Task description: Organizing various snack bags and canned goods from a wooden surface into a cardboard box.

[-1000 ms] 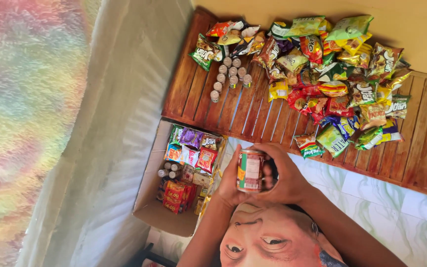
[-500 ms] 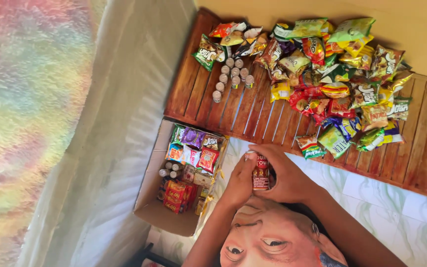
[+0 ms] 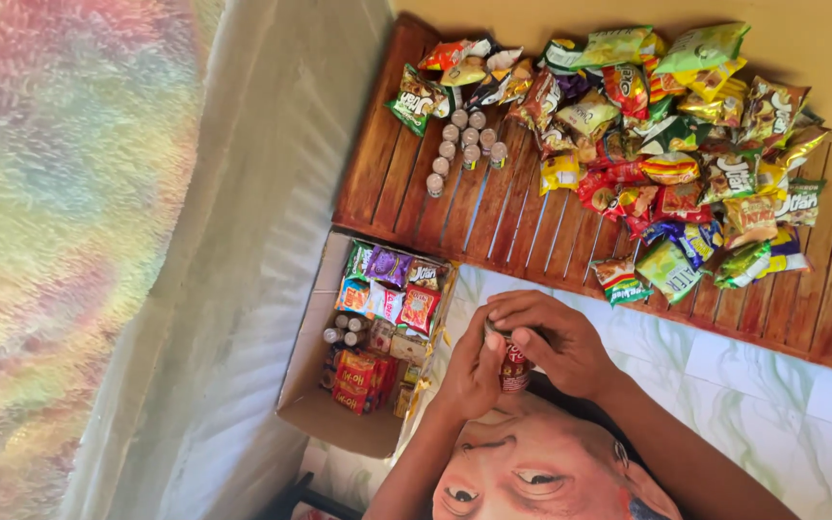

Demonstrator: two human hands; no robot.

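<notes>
both hands meet at abt 6 o'clock of the view, wrapped round a small red snack pack (image 3: 514, 366). left hand (image 3: 472, 374) cups it from the 9 o'clock side, fingers curled together against the pack. right hand (image 3: 556, 339) comes over from 3 o'clock, fingers bent over the top, thumb pressing the front; so both are clamped on the pack, most of which is hidden, only a red strip w/ some print shows between them.

just at 9 o'clock of the hands sits an open cardboard box (image 3: 315, 404), packed w/ small packets (image 3: 389, 289) in purple, green, red, plus a few little bottles (image 3: 341, 329) seen cap-up & a red stack (image 3: 356, 377) lower down.

at 12 o'clock, well apart from the hands, a slatted wooden bench (image 3: 493, 217) carries a big heap of snack bags (image 3: 666, 125) in red, yellow, green, towards 1–2 o'clock. a cluster of small capped bottles (image 3: 464, 144) stands at abt 11 o'clock on the slats. pale marbled floor tile (image 3: 782, 404) at 4 o'clock; light cloth (image 3: 243, 241) & a fuzzy multicolour blanket (image 3: 40, 241) fill the 9 o'clock side.
</notes>
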